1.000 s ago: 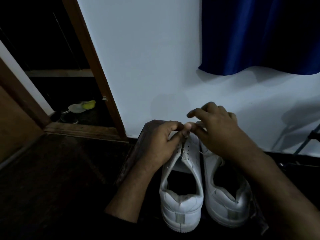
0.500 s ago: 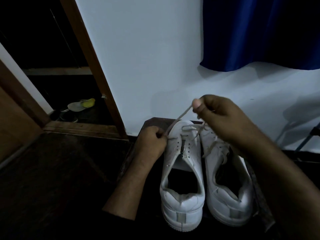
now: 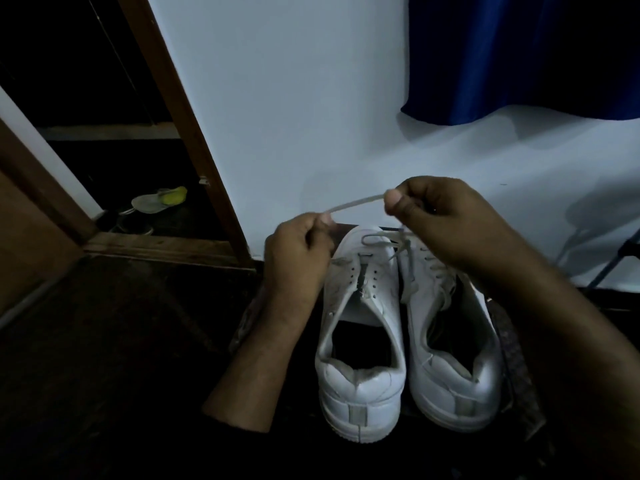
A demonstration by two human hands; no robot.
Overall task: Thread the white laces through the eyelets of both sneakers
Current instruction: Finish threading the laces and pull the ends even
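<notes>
Two white sneakers stand side by side at 6 o'clock, heels nearest, the right one's toe hidden behind the right forearm. Above the toes, the left hand and right hand each pinch the white lace, stretched between them. Farther off at 10 o'clock, a dim doorway holds something pale I cannot make out.

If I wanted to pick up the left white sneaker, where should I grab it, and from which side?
Probably the heel collar of the left sneaker, coming from above and behind. Its mouth gapes open toward the camera, so fingers can hook inside the rim. The toe end is crowded: the left hand and right hand stretch the lace there.
</notes>
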